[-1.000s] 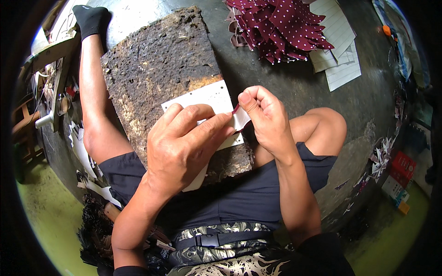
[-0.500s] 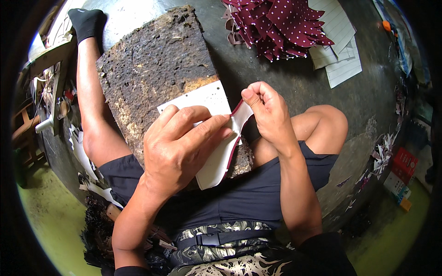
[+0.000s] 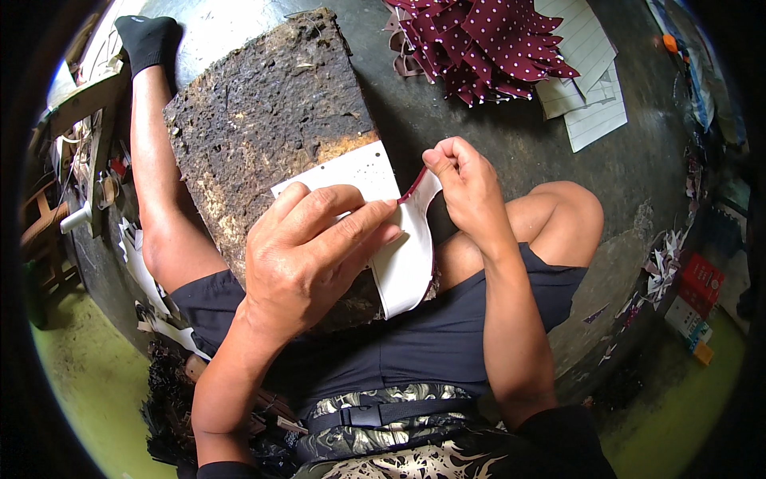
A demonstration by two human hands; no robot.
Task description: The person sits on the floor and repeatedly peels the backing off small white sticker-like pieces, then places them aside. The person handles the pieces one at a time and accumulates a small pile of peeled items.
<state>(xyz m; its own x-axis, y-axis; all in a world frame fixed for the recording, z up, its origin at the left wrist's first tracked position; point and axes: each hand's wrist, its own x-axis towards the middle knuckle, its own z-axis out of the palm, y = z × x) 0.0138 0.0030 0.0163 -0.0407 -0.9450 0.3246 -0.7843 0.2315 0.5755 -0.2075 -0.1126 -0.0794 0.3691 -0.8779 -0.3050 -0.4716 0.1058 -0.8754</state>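
My right hand (image 3: pixel 468 185) pinches the upper end of a curved strip of material (image 3: pixel 407 267), white on its face with a dark red edge. My left hand (image 3: pixel 307 243) has thumb and forefinger closed on the same strip, at its red edge. Between the two hands the strip is stretched in a short bend, and its broad white end hangs down over my lap. Under my left hand lies a white sheet (image 3: pixel 351 169) with small dark holes, mostly hidden by the fingers. The sheet rests on a thick, rough, dark board (image 3: pixel 263 104).
Ahead to the right is a heap of dark red, white-dotted cut pieces (image 3: pixel 495 48) beside lined paper sheets (image 3: pixel 594 120). White scraps (image 3: pixel 664 263) and a red box (image 3: pixel 702 279) lie at the far right. A wooden frame (image 3: pixel 88 100) stands at the left.
The strip's broad lower end has swung to the right and slightly up, showing more of its white face. Both hands stay almost in place, still pinching it.
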